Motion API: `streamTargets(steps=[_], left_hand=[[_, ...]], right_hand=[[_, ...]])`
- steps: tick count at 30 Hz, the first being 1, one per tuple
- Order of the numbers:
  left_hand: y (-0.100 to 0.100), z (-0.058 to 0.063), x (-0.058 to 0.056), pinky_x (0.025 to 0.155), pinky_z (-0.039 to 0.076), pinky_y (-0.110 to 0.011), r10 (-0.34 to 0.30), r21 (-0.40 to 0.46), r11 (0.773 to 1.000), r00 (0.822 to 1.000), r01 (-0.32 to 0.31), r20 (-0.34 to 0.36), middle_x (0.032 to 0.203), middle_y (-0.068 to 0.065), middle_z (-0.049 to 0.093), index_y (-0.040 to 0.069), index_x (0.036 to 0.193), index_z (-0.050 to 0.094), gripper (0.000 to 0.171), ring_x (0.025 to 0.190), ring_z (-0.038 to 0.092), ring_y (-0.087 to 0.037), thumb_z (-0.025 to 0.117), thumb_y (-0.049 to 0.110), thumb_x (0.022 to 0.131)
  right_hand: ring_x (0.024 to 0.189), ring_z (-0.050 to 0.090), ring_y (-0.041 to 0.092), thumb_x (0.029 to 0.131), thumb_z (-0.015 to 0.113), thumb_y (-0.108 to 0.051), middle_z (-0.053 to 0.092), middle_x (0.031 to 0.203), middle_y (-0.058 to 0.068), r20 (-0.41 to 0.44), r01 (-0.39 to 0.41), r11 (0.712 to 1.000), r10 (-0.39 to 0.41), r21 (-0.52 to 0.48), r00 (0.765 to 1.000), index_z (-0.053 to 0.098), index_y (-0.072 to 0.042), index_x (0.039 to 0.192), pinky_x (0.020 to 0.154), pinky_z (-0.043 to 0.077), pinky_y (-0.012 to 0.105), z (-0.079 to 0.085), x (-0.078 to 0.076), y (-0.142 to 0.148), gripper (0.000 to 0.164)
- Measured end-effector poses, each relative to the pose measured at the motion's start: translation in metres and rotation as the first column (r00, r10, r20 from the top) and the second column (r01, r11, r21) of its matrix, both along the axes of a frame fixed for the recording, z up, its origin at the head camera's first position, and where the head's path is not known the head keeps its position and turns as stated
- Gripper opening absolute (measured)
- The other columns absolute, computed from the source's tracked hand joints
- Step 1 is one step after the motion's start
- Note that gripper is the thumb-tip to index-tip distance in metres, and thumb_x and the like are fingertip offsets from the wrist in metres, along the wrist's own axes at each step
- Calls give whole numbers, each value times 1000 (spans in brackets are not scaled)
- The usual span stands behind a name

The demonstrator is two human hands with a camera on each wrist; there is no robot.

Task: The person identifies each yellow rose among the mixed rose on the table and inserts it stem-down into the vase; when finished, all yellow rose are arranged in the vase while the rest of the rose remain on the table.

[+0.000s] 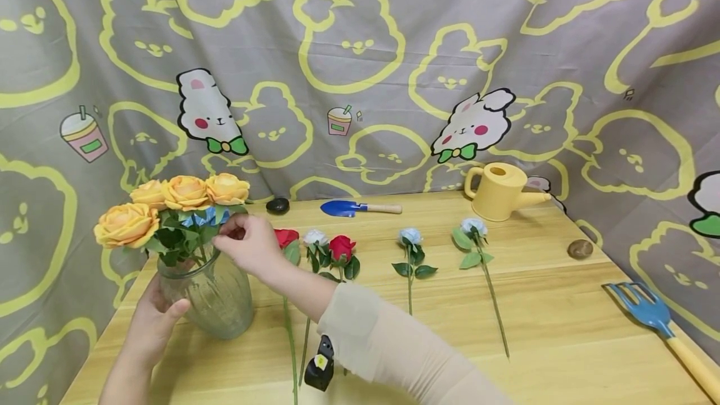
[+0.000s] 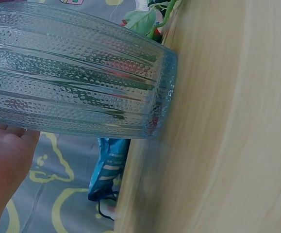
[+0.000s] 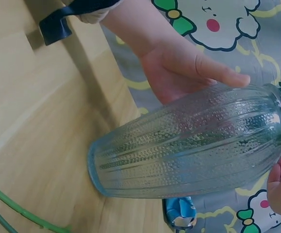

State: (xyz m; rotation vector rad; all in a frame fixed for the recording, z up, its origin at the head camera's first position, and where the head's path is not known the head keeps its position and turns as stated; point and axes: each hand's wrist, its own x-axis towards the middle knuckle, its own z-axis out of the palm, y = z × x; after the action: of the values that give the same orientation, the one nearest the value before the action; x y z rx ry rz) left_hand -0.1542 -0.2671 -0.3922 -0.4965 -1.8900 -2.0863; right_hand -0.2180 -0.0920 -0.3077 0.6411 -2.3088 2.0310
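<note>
A ribbed clear glass vase (image 1: 222,299) stands at the table's left, holding several orange roses (image 1: 185,192) and a blue flower (image 1: 205,216) among green leaves. My left hand (image 1: 152,324) grips the vase's side, its thumb toward me; in the right wrist view that hand (image 3: 179,73) lies along the glass. Just above the rim, my right hand (image 1: 253,245) has thumb and forefinger together at the blue flower's stem, seeming to pinch it; the exact contact is hidden. Its curled fingers (image 3: 278,174) show beside the rim in the right wrist view.
Right of the vase lie red roses (image 1: 342,247), a white flower (image 1: 315,237) and pale blue flowers (image 1: 410,236). Behind are a black stone (image 1: 278,205), a blue trowel (image 1: 343,207) and a yellow watering can (image 1: 497,191). A brown stone (image 1: 580,249) and blue fork (image 1: 647,308) lie right.
</note>
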Motion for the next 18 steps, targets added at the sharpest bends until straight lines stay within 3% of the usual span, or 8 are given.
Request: streamTargets(steps=[6,11,18], left_hand=[[-1,-2,4,91,32,-12,35,-10,999,999,-35,11,127,6,47,13,136,34,56,116,40,-5,60,16,87],[-2,-3,6,92,32,-13,46,1,999,999,-46,2,126,7,48,13,135,35,54,115,41,-5,60,12,87],[-4,1,5,93,31,-12,76,-43,996,996,-74,39,129,8,44,13,136,32,56,117,38,-3,59,10,88]], right_hand=[[53,45,3,79,67,-5,51,61,-6,65,7,998,-3,-58,998,62,-2,76,46,39,16,-4,4,-4,6],[54,45,1,79,65,-3,53,62,-7,49,7,996,-2,-87,999,64,0,78,48,40,14,-8,5,-5,3],[59,50,-1,80,62,-4,62,71,0,22,21,999,-20,-44,1000,65,0,81,54,44,14,-20,-4,8,5]])
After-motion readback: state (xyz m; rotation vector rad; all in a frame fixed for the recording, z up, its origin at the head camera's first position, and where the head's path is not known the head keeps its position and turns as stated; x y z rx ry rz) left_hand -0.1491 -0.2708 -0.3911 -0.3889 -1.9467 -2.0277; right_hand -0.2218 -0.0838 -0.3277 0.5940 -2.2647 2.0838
